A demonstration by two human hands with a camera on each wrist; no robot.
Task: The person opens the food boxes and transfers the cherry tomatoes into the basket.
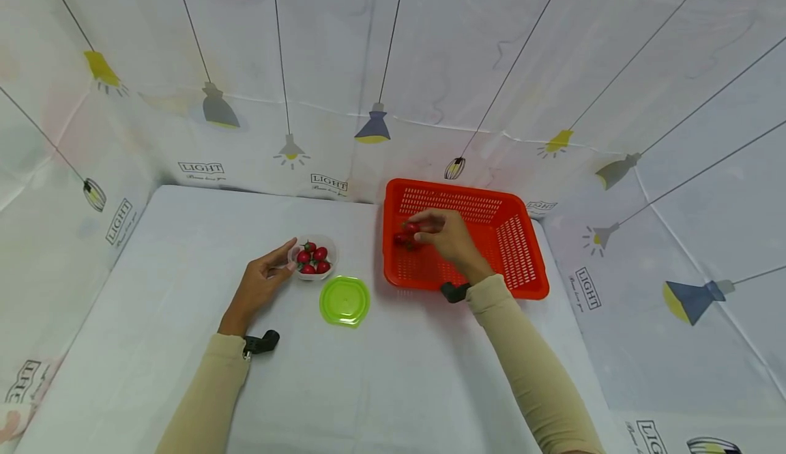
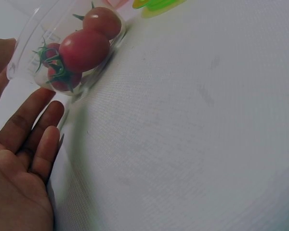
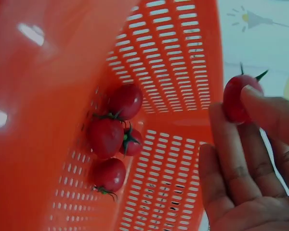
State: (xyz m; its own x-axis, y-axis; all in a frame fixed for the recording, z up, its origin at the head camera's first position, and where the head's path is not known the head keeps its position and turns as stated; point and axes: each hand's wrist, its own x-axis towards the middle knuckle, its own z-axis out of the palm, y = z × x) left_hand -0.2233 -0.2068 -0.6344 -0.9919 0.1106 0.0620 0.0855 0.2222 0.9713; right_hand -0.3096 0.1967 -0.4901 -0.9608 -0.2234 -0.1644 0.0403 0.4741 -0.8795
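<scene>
My left hand holds a small clear plastic container at its left side, thumb and fingers at the rim. Several red cherry tomatoes with green stems lie inside it. Over the left part of a red-orange plastic basket, my right hand pinches one cherry tomato between thumb and fingers. Below that hand, several more tomatoes sit together in a corner of the basket. A green plastic lid lies on the table, just in front of the container.
A white cloth covers the table. Behind it hangs a pale sheet printed with lamps, close to the basket's back edge. The basket's slotted walls rise around its tomatoes.
</scene>
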